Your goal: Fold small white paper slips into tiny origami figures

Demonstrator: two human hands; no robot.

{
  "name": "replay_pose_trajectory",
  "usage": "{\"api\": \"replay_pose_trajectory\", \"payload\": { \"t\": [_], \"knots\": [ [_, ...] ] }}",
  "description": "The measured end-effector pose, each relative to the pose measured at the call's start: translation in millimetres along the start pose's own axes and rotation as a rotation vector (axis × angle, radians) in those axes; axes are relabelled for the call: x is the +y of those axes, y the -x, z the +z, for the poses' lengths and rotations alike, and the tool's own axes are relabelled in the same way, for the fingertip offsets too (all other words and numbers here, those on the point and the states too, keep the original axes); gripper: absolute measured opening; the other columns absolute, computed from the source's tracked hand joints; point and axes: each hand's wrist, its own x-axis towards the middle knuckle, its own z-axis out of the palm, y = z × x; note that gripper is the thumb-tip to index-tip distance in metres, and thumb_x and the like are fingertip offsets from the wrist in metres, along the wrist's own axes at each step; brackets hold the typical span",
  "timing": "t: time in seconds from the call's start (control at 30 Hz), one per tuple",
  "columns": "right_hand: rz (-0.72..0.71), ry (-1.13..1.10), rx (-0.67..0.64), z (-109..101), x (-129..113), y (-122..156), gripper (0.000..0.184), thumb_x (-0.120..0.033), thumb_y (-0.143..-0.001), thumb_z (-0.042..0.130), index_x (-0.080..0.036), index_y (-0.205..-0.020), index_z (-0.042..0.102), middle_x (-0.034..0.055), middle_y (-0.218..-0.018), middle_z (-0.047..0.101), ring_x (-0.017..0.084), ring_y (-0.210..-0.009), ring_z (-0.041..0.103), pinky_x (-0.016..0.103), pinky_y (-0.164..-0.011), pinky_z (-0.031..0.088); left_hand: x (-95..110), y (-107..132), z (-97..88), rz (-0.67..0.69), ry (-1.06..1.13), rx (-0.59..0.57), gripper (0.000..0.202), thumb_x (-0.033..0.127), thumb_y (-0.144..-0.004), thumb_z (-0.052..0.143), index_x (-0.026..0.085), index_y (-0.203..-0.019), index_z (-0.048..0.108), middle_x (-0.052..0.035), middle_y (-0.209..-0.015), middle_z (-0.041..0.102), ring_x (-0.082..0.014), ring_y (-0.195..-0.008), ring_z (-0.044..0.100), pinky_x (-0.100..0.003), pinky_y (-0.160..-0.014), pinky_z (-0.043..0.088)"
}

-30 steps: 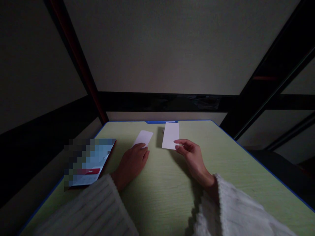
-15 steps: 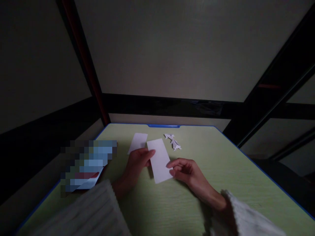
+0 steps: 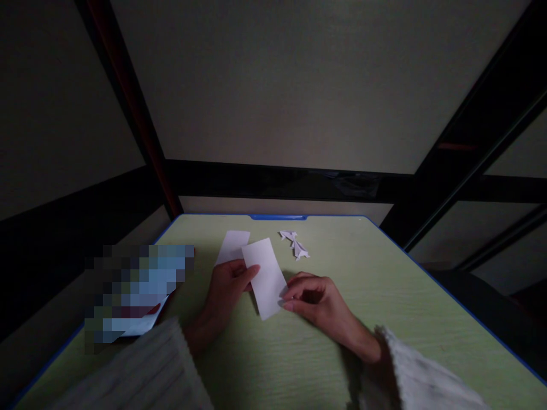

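Note:
A white rectangular sheet of paper [image 3: 265, 285] is held tilted above the table. My left hand [image 3: 226, 287] pinches its left edge, thumb on top and fingers behind. At the sheet's lower right edge, my right hand [image 3: 314, 299] has thumb and forefinger closed on the border, the other fingers curled. Behind my left hand a second white sheet [image 3: 234, 242] lies flat, partly covered by the hand and the held sheet. Two small folded white paper figures [image 3: 294, 244] touch each other on the table, just beyond the held sheet.
The pale green table [image 3: 384, 319] has a blue rim and a blue handle-like piece [image 3: 278, 217] at its far edge. On the left lies a blurred-out flat object [image 3: 141, 296] with a bluish surface. A panelled wall [image 3: 277, 102] rises behind.
The whole view has shifted slightly, so things appear further left. My right thumb and forefinger sit a little lower along the sheet's edge. My left hand keeps its hold.

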Motion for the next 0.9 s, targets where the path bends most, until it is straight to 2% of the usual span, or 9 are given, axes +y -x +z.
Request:
{"api": "replay_pose_trajectory", "payload": {
  "t": [0.17,0.27,0.4,0.53,0.63,0.73,0.8,0.9],
  "knots": [
    [0.018,-0.042,-0.039,-1.3,-2.7,-1.5,0.028,-0.006,-0.048,0.069,-0.021,-0.072,0.066,-0.0008,-0.076,0.053,0.006,-0.053,0.045,0.021,-0.05,0.038,0.0,0.4,-0.3,-0.003,0.077,0.018,0.017,0.022,-0.052,0.065,0.009,-0.061,0.06,0.0001,-0.052,0.062,-0.0153,-0.053,0.059,-0.026,-0.053,0.049],
    [-0.023,0.033,-0.019,-0.6,-3.6,-0.6,0.025,-0.006,-0.054,0.066,-0.019,-0.074,0.066,0.0,-0.071,0.053,0.008,-0.056,0.045,0.022,-0.051,0.037,2.2,2.2,0.3,0.001,0.044,0.004,0.017,0.022,-0.051,0.066,0.009,-0.059,0.06,-0.0004,-0.051,0.063,-0.0152,-0.052,0.059,-0.026,-0.052,0.049],
    [-0.098,0.127,0.037,-1.7,-5.6,-0.7,0.013,-0.012,-0.058,0.065,-0.017,-0.07,0.066,0.0003,-0.063,0.053,0.01,-0.055,0.043,0.023,-0.051,0.034,3.6,5.4,2.7,-0.004,0.005,-0.035,0.016,0.022,-0.052,0.065,0.009,-0.061,0.062,-0.0016,-0.054,0.065,-0.0155,-0.052,0.06,-0.025,-0.05,0.049],
    [-0.112,0.069,0.156,-5.3,-6.3,-4.4,0.003,-0.016,-0.057,0.066,-0.018,-0.057,0.064,-0.0024,-0.058,0.047,0.009,-0.054,0.042,0.022,-0.049,0.032,-0.4,5.6,4.3,-0.006,-0.07,-0.139,0.013,0.021,-0.053,0.063,0.01,-0.06,0.062,-0.001,-0.052,0.065,-0.0154,-0.048,0.06,-0.024,-0.046,0.047],
    [-0.076,-0.072,0.282,-6.3,-5.6,-7.0,0.007,-0.015,-0.054,0.067,-0.018,-0.051,0.061,-0.0014,-0.072,0.049,0.009,-0.064,0.045,0.021,-0.053,0.034,-1.4,8.7,6.7,-0.023,-0.152,-0.27,0.01,0.02,-0.057,0.059,0.011,-0.058,0.062,-0.0008,-0.047,0.063,-0.014,-0.042,0.059,-0.021,-0.041,0.045],
    [0.014,-0.206,0.305,-3.7,-4.7,-7.2,0.01,-0.016,-0.054,0.067,-0.015,-0.049,0.058,0.0014,-0.086,0.054,0.011,-0.075,0.049,0.021,-0.058,0.037,0.2,15.2,9.8,-0.04,-0.204,-0.383,0.006,0.015,-0.057,0.056,0.012,-0.055,0.061,-0.0008,-0.046,0.063,-0.0128,-0.041,0.059,-0.02,-0.041,0.044],
    [0.08,-0.273,0.305,-1.0,-4.0,-6.6,0.012,-0.017,-0.054,0.067,-0.014,-0.049,0.057,0.0011,-0.077,0.057,0.009,-0.066,0.05,0.021,-0.055,0.037,0.6,18.6,11.3,-0.05,-0.214,-0.431,0.007,0.013,-0.057,0.055,0.012,-0.054,0.06,-0.0008,-0.047,0.063,-0.0124,-0.04,0.058,-0.02,-0.041,0.044],
    [0.148,-0.292,0.367,2.1,-3.4,-6.1,0.015,-0.02,-0.052,0.068,-0.013,-0.049,0.056,-0.0029,-0.052,0.055,0.005,-0.046,0.044,0.019,-0.045,0.032,-0.8,19.2,11.4,-0.047,-0.207,-0.465,0.007,0.014,-0.058,0.055,0.012,-0.058,0.062,-0.0011,-0.05,0.064,-0.0129,-0.045,0.059,-0.02,-0.044,0.044]
  ]
}}
